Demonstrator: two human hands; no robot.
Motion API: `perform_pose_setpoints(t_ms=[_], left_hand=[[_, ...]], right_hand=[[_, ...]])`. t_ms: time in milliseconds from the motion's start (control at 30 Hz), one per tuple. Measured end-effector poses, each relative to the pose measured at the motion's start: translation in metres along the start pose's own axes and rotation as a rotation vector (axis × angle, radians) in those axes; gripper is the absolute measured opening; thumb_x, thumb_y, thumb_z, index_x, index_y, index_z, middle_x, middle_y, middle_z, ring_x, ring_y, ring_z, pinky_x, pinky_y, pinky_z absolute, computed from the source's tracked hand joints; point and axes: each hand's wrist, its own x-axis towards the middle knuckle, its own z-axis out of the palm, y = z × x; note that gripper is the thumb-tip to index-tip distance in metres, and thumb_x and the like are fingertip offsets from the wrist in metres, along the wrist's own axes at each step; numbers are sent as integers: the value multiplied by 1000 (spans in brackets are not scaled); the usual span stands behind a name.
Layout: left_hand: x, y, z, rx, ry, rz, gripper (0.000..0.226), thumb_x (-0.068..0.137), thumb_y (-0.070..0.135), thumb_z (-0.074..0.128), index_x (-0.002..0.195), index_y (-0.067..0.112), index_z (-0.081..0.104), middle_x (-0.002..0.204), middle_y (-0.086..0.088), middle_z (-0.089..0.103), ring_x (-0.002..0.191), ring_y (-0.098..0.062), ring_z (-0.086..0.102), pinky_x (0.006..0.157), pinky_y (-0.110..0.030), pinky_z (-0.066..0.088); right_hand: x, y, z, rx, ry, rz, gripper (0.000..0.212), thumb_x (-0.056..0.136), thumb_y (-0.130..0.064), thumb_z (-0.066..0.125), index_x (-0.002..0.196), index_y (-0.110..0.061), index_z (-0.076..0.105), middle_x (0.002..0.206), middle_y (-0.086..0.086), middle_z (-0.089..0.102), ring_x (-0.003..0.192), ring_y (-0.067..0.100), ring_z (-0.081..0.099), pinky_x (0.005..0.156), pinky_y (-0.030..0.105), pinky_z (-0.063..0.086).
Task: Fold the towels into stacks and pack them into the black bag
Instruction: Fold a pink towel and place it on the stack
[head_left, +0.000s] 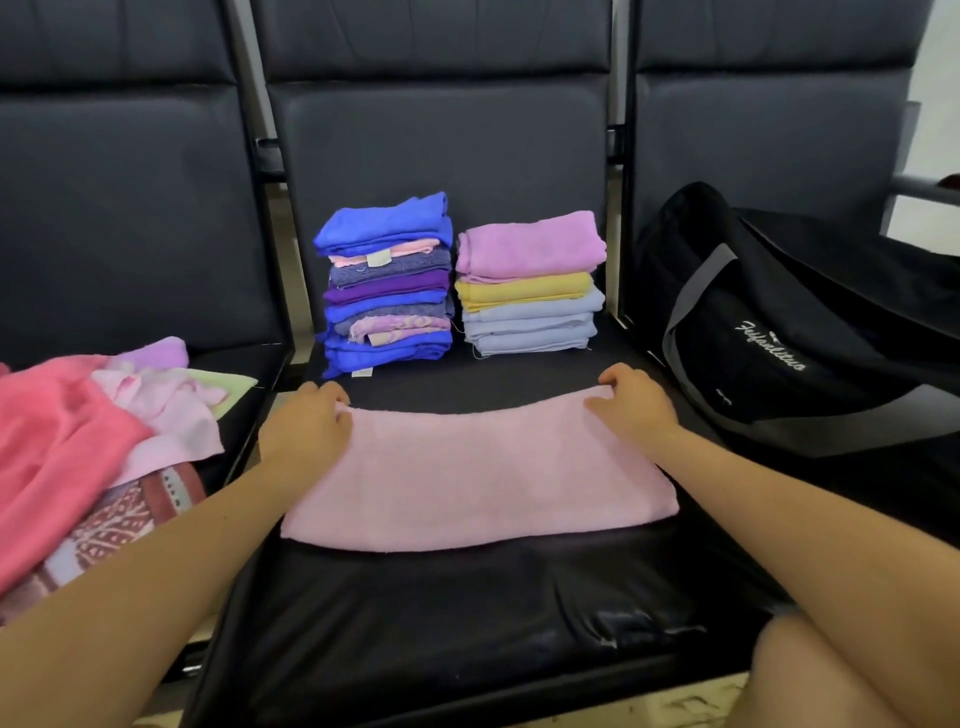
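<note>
Pink towel (478, 473) lies flat on the black seat (467, 613), folded into a long strip. The left hand (306, 423) pinches its far left corner, fingers curled on the cloth. The right hand (631, 402) pinches the far right corner the same way. Both grips are narrow, with only the towel's edge between the fingers. The far edge runs straight from one hand to the other. The near edge lies closer to the person, and past it the seat is bare right up to the front rim.

Just beyond the hands there is a thin strip of bare seat, and then two stacks stand side by side against the seat back. The blue stack (387, 286) is beyond the left hand and is the taller one, with blue, purple and pink towels in it. The pale stack (530, 283) is beyond the right hand, with a lilac towel on top, then yellow, then grey-blue ones. The stacks sit very near each other with a slim gap between.

Out past the left hand, on the next seat, is a loose pile (88, 447) of unfolded towels in pink and patterned red. Out past the right hand, the black bag (779, 332) sits on the other seat, with grey straps and white writing. A bare knee (841, 675) shows near the right arm.
</note>
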Motion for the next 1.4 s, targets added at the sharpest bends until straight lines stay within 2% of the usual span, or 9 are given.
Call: perform_pose_setpoints(t_ms=[100, 200, 333, 433, 667, 767, 933, 1167, 1400], left_hand=[[-2, 11, 3, 154, 97, 52, 36, 92, 21, 52, 128, 16, 50, 123, -10, 48, 114, -27, 45, 86, -39, 41], [-11, 29, 4, 175, 186, 192, 37, 90, 21, 54, 127, 17, 54, 123, -7, 50, 114, -26, 44, 90, -37, 36], [-33, 57, 11, 80, 72, 345, 31, 92, 26, 51, 122, 24, 57, 124, 1, 49, 117, -20, 42, 95, -33, 33], [-46, 71, 16, 64, -37, 385, 29, 94, 32, 47, 123, 28, 54, 127, 2, 47, 118, -19, 42, 95, -33, 35], [-66, 60, 17, 11, -194, 369, 32, 95, 45, 46, 121, 29, 55, 127, 1, 50, 120, -19, 43, 98, -33, 37], [-73, 49, 18, 48, -239, 411, 48, 88, 62, 44, 121, 30, 56, 127, 4, 49, 120, -17, 44, 101, -32, 35], [-82, 47, 15, 79, -231, 448, 95, 58, 76, 6, 126, 31, 53, 129, 6, 48, 120, -15, 43, 101, -30, 34], [-75, 43, 7, 147, -179, 385, 39, 93, 48, 45, 128, 30, 52, 133, 4, 46, 124, -17, 38, 102, -31, 32], [-62, 17, -2, 190, -92, 169, 36, 90, 51, 50, 122, 35, 54, 127, 2, 47, 121, -20, 38, 99, -34, 30]], right_hand=[[-2, 0, 4, -76, 2, -49, 57, 87, -31, 66, 136, -13, 43, 133, 12, 46, 123, 29, 45, 90, 36, 43], [-5, 1, 1, -88, -2, -23, 67, 85, -37, 68, 138, -8, 37, 131, 15, 48, 119, 31, 49, 87, 37, 45], [-16, -2, -9, -225, -10, 37, 54, 81, -50, 69, 107, -7, 48, 99, 7, 55, 84, 24, 54, 51, 29, 34], [-25, -6, -17, -285, -99, 92, 47, 78, -55, 69, 79, -15, 44, 88, 1, 52, 80, 21, 53, 55, 28, 37], [-47, -2, -32, -16, -410, 201, 50, 78, -46, 75, 99, -4, 59, 92, 4, 57, 82, 20, 59, 61, 27, 48], [-54, 6, -41, 94, -466, 210, 42, 80, -35, 76, 101, 0, 66, 90, 6, 63, 77, 18, 61, 60, 28, 53], [-69, 8, -48, 2, -577, 183, 22, 86, -20, 69, 97, -2, 62, 75, 8, 55, 65, 17, 54, 56, 24, 49], [-79, -1, -43, 503, -317, 189, 5, 89, -12, 56, 85, -9, 57, 71, 6, 49, 56, 16, 43, 52, 23, 39], [-90, -68, -23, 754, -219, 33, 14, 90, -6, 53, 99, -7, 63, 81, 1, 59, 69, 10, 55, 53, 19, 41]])
